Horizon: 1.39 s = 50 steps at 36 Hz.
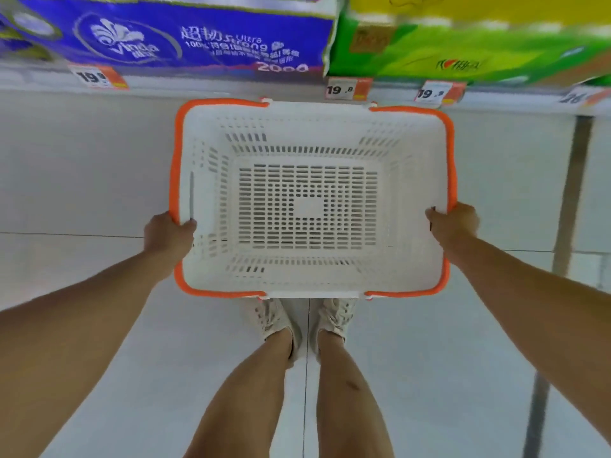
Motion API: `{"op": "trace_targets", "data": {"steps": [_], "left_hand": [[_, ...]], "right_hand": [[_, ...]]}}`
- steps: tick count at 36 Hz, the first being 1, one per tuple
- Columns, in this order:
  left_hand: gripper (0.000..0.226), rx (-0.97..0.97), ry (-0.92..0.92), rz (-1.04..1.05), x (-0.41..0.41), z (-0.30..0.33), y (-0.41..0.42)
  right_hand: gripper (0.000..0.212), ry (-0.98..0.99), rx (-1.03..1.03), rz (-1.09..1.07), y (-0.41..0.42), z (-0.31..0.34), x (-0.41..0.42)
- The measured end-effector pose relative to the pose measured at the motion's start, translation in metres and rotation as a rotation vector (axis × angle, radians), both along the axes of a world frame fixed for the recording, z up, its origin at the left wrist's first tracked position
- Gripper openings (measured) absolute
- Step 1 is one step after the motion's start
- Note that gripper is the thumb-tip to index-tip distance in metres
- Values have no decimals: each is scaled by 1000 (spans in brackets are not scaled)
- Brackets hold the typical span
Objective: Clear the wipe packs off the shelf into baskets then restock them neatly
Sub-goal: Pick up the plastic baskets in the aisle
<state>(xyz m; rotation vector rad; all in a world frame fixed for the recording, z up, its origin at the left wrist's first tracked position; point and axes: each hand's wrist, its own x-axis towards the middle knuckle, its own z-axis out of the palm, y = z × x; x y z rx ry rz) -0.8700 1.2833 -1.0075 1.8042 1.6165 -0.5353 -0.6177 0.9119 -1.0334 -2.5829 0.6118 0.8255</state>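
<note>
Both hands clamp the basket (211, 180) by its short sides: the left hand (168, 234) curls over the orange rim with its thumb inside the wall, and the right hand (454, 223) does the same opposite. Between them the white slotted tub hangs empty above the shoes (274, 317). Loaded unevenly, it could tip toward the far rim, past the grip. No wipe packs show; beyond it stand blue tissue packs (185, 34) and green packs (463, 51).

Both arms reach forward; left hand (168, 233) and right hand (455, 223) grip opposite rims of the basket (211, 133).
</note>
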Motion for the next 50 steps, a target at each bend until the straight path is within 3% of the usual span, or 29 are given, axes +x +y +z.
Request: {"op": "trace_targets", "data": {"steps": [6, 15, 18, 21, 30, 40, 43, 50], "left_hand": [[33, -5, -54, -222, 52, 149, -3], [39, 70, -220, -633, 174, 390, -94], [41, 75, -253, -776, 219, 443, -149], [40, 92, -287, -979, 262, 484, -222], [36, -54, -389, -1240, 372, 544, -450], [48, -238, -391, -1358, 531, 542, -673], [39, -275, -383, -1413, 568, 546, -744], [41, -272, -349, -1435, 638, 534, -908]], "right_hand": [[8, -90, 66, -165, -43, 158, -21], [26, -277, 184, -633, -173, 417, -86], [33, -342, 236, -782, -238, 457, -106], [23, -437, 235, -909, -296, 490, -123], [15, -569, 162, -1134, -481, 526, -123], [23, -575, 103, -1314, -659, 521, -52], [20, -573, 107, -1341, -721, 524, -31], [24, -547, 123, -1330, -875, 505, 35]]}}
